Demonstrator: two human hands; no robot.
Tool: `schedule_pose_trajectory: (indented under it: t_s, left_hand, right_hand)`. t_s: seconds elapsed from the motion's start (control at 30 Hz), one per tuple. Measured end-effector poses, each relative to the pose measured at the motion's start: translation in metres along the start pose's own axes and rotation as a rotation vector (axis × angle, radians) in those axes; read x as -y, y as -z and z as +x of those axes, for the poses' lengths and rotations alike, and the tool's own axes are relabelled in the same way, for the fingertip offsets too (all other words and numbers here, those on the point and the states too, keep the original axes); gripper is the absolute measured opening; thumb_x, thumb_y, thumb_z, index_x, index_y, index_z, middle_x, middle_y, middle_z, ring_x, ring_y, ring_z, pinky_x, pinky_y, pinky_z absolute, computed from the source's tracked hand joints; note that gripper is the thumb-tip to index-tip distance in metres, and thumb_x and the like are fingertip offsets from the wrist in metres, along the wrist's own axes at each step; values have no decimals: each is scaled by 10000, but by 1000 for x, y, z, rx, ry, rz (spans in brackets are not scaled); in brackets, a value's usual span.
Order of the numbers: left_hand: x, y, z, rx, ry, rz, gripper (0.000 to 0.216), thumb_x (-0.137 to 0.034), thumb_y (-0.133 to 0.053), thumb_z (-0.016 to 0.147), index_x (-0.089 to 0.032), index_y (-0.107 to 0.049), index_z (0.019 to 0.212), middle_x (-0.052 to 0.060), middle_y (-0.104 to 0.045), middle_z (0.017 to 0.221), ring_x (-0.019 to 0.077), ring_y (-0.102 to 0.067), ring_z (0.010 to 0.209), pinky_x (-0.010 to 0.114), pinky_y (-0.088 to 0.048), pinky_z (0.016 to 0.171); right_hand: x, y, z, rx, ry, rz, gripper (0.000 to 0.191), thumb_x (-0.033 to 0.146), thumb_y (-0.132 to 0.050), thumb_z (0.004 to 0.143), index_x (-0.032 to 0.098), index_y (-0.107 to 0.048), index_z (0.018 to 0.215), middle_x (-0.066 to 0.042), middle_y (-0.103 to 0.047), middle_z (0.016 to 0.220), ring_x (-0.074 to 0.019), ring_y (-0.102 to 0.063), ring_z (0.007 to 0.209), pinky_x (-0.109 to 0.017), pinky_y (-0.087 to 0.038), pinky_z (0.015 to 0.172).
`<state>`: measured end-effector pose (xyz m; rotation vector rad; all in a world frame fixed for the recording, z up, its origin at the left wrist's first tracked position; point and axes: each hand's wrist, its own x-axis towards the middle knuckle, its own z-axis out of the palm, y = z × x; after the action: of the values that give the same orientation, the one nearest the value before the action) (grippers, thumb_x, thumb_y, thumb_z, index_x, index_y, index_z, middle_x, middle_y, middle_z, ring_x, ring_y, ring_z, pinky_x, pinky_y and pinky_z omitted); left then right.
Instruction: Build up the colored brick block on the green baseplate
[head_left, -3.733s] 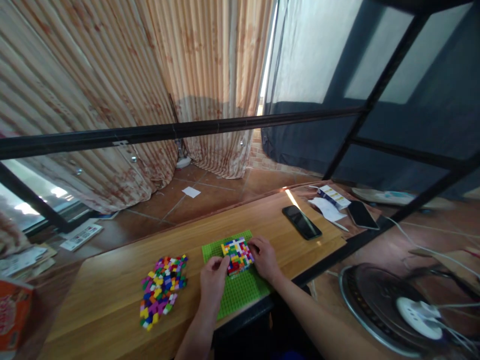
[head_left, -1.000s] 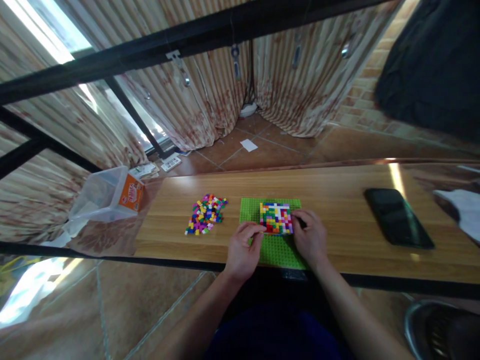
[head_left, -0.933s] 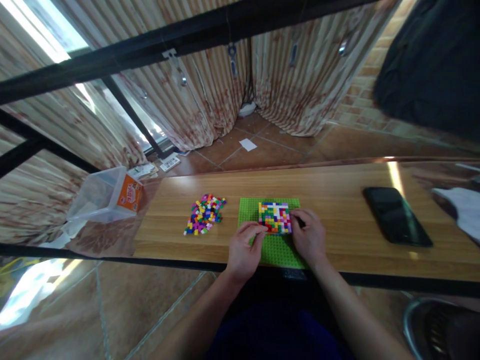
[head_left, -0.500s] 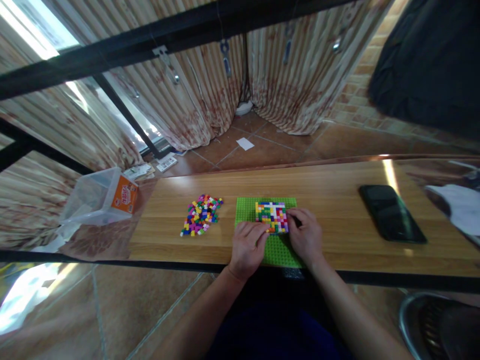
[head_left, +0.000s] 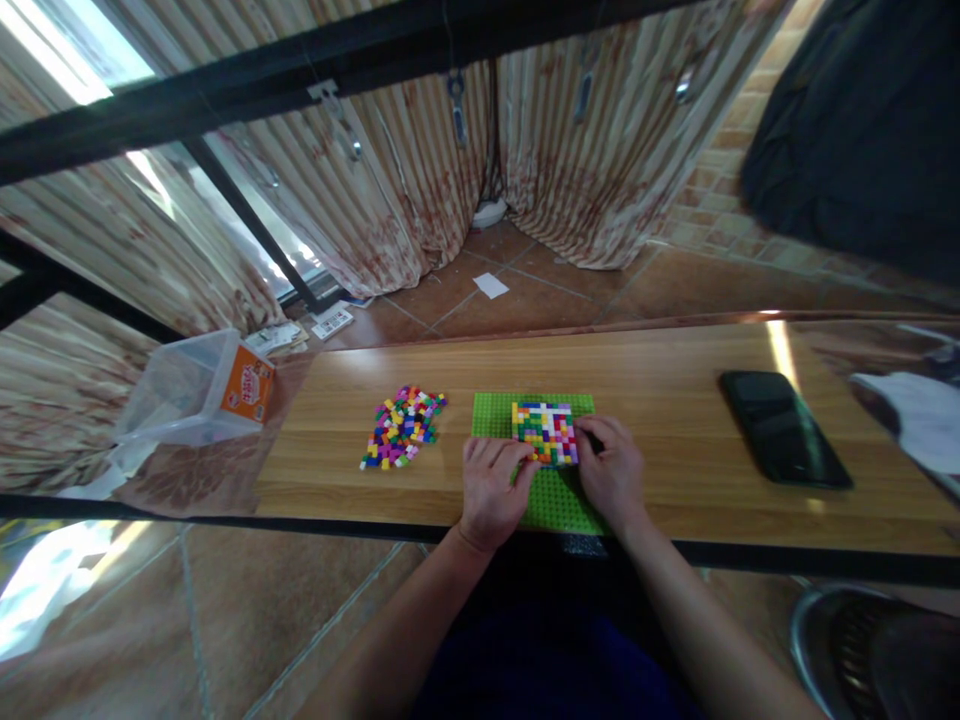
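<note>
A many-coloured block of small toy bricks (head_left: 551, 425) sits on a green studded baseplate (head_left: 559, 508). My left hand (head_left: 491, 490) is closed at the block's lower left corner, thumb and forefinger pressed to its near edge beside an orange piece. At the right edge, my right hand (head_left: 613, 470) has its fingers curled and the tips against the block's side. The palms hide parts of the baseplate, and the undersides of the fingertips cannot be seen. Loose toy bricks (head_left: 405, 425) of many colours lie in a pile left of the baseplate.
The wooden table (head_left: 345, 380) has a dark front edge. On its right part lies a black phone (head_left: 784, 428). A clear plastic box (head_left: 184, 390) with an orange label stands beyond the left end. Curtains (head_left: 405, 190) hang behind, and a white paper (head_left: 491, 286) is on the floor.
Both hands stay at the brick block with almost the same hold. The left fingers have shifted very slightly; the view has moved a little.
</note>
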<state>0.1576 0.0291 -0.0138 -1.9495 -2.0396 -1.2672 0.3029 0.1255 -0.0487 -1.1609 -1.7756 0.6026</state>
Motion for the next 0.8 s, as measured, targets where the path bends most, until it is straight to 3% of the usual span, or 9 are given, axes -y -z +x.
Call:
schedule_pose_trajectory:
  t_s: [0.43,0.8]
  left_hand:
    - [-1,6,-2,28,-114,126,147,-185,-625,884,-271,-706,971,-19,-737,874,162,-605,829,408,-308,980]
    - [-5,5,-3,3,25,-6,101,-206,-628,889,-255,-716,904,-13,-732,870,154,-628,848,398,-330,968]
  right_hand:
    - [0,0,0,9,5,1,185,257,-522,860,197,-697,849,-78,-682,899,-218,-618,879,-393,-495,823]
    - [2,1,1,6,-13,-7,187,257,-521,855,199,-698,845,-79,-684,902,-224,-614,888,-405,-487,839]
